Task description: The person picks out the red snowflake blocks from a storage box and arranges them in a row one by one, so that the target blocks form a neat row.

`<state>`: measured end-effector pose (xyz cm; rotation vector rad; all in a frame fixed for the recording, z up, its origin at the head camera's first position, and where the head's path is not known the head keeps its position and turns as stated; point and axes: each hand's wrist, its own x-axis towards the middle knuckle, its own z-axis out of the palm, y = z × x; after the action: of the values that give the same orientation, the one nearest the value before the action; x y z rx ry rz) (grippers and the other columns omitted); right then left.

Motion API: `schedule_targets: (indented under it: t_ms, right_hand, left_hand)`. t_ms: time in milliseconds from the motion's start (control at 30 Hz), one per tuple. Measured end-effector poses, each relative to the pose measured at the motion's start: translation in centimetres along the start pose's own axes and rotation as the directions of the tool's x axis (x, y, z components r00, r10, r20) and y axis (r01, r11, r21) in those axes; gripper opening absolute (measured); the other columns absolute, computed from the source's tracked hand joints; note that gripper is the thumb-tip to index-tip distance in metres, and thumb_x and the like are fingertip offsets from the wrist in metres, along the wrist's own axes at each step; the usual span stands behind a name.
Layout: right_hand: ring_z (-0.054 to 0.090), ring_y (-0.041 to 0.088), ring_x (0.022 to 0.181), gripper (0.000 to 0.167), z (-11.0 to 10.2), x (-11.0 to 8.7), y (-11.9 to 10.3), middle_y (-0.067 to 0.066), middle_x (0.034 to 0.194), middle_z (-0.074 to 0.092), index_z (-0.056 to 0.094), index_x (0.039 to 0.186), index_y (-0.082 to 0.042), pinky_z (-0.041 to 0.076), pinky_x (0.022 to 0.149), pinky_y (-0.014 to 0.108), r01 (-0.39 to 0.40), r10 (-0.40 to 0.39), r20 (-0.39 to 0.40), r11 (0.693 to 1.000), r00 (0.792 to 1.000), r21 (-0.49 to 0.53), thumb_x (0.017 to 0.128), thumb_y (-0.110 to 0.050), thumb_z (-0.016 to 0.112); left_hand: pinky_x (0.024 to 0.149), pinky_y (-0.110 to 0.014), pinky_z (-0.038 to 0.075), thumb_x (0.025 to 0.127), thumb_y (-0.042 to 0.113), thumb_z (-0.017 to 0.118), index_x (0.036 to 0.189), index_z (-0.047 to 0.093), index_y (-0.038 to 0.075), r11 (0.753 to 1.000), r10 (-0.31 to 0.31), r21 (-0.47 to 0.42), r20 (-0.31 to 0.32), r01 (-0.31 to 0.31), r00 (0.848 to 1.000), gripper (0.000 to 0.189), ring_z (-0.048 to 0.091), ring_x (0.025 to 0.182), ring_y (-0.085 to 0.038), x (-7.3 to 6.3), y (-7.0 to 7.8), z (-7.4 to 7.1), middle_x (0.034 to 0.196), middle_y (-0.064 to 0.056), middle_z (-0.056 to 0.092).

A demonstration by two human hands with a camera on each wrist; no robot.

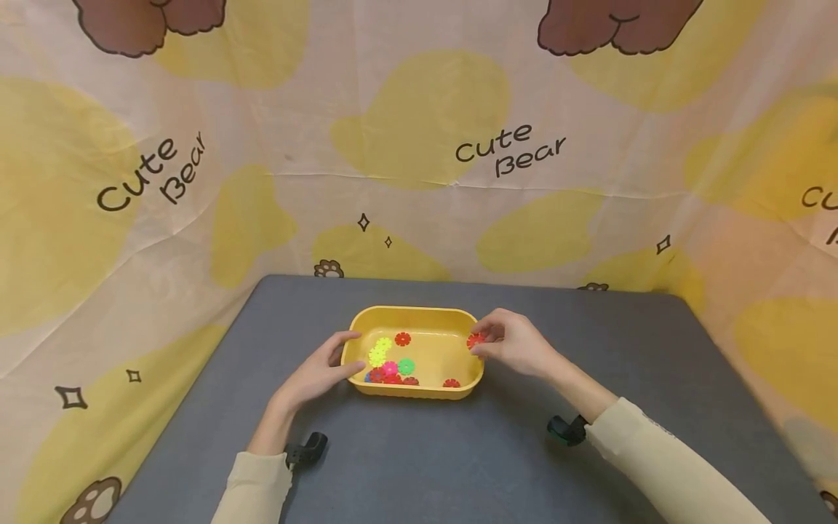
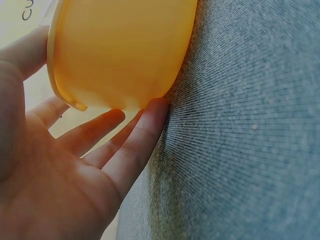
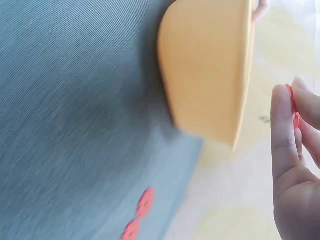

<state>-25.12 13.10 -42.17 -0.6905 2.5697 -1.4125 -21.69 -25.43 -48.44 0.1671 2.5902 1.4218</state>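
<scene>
Between the near edge of the blue-grey cloth-textured tabletop (image 1: pixel 419 473) and the yellow oblong plastic tray (image 1: pixel 412 391), leaves broad room for either forearm. Around the tray's left end, holds with the left hand (image 1: pixel 321 370), thumb over the rim and fingertips against the outer wall. At the right end, just by the rim, pinches a red toothed disc (image 1: pixel 476 340) in the grip of the right hand (image 1: pixel 517 343); cannot tell whether more than one sits there. Seems busy with handling discs singly, one hand steadying, the other carrying; next probably needs a slight lift past the rim. Inside, mostly toward the left, has yellow toothed discs (image 1: pixel 378 354), a green toothed disc (image 1: pixel 406 366) and others. Past the right end, toward the far edge, has two more red discs (image 3: pixel 145 202) lying by the hand, best avoided. Beyond the far edge, meets patterned cloth (image 1: pixel 419 145), so offers less room that way.
</scene>
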Motion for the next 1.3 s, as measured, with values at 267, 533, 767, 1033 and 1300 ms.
schedule_targets:
  t_ms: [267, 533, 767, 1033, 1300]
  right_hand:
    - [0.071, 0.019, 0.078, 0.03, -2.5, -1.1, 3.5, 0.011, 0.102, 0.065, 0.071, 0.11, -0.003, 0.061, 0.071, 0.038, -0.076, 0.076, -0.064, 0.997, 0.995, 0.008, 0.085, -0.012, 0.084]
    - [0.074, 0.031, 0.079, 0.035, -5.0, -2.0, 6.9, 0.014, 0.102, 0.07, 0.069, 0.116, 0.001, 0.059, 0.076, 0.049, -0.165, 0.165, -0.157, 0.986, 0.974, 0.015, 0.088, -0.016, 0.082]
    - [0.075, 0.034, 0.08, 0.039, -6.2, -2.2, 9.4, 0.017, 0.104, 0.073, 0.067, 0.12, 0.004, 0.059, 0.077, 0.044, -0.222, 0.222, -0.187, 0.975, 0.957, 0.024, 0.089, -0.016, 0.08]
    - [0.072, 0.022, 0.07, 0.033, -6.6, -1.5, 11.6, 0.016, 0.096, 0.071, 0.067, 0.114, 0.006, 0.059, 0.065, 0.035, -0.273, 0.26, -0.191, 0.961, 0.947, -0.048, 0.09, -0.013, 0.079]
    - [0.066, 0.019, 0.07, 0.029, -6.6, -1.1, 12.7, 0.015, 0.093, 0.069, 0.068, 0.113, 0.008, 0.058, 0.059, 0.032, -0.309, 0.284, -0.17, 0.94, 0.944, -0.143, 0.092, -0.01, 0.076]
  left_hand:
    - [0.11, -0.058, 0.039, 0.094, 0.038, 0.073, 0.15, 0.042, 0.018, 1.0, -0.017, -0.004, 0.008, 0.017, 1.0, 0.067, 0.037, 0.145, -0.042, 0.0, 0.2, -0.2, 0.161, -0.017, 0.033]
    - [0.11, -0.061, 0.038, 0.094, 0.039, 0.073, 0.15, 0.042, 0.018, 0.999, -0.035, -0.003, 0.008, 0.035, 0.999, 0.068, 0.034, 0.146, -0.044, 0.0, 0.1, -0.3, 0.162, -0.017, 0.031]
    - [0.111, -0.061, 0.037, 0.094, 0.039, 0.073, 0.15, 0.042, 0.018, 0.999, -0.039, -0.005, 0.009, 0.039, 0.999, 0.068, 0.032, 0.147, -0.044, -0.1, 0.3, -0.4, 0.162, -0.018, 0.03]
    - [0.111, -0.062, 0.036, 0.094, 0.039, 0.073, 0.15, 0.042, 0.018, 0.999, -0.038, -0.008, 0.011, 0.039, 0.999, 0.067, 0.031, 0.147, -0.046, -0.1, 0.3, -0.4, 0.163, -0.018, 0.029]
    - [0.111, -0.06, 0.037, 0.094, 0.038, 0.073, 0.15, 0.042, 0.018, 0.999, -0.027, -0.029, 0.017, 0.028, 0.999, 0.067, 0.033, 0.146, -0.045, 0.0, 0.1, -0.1, 0.162, -0.017, 0.03]
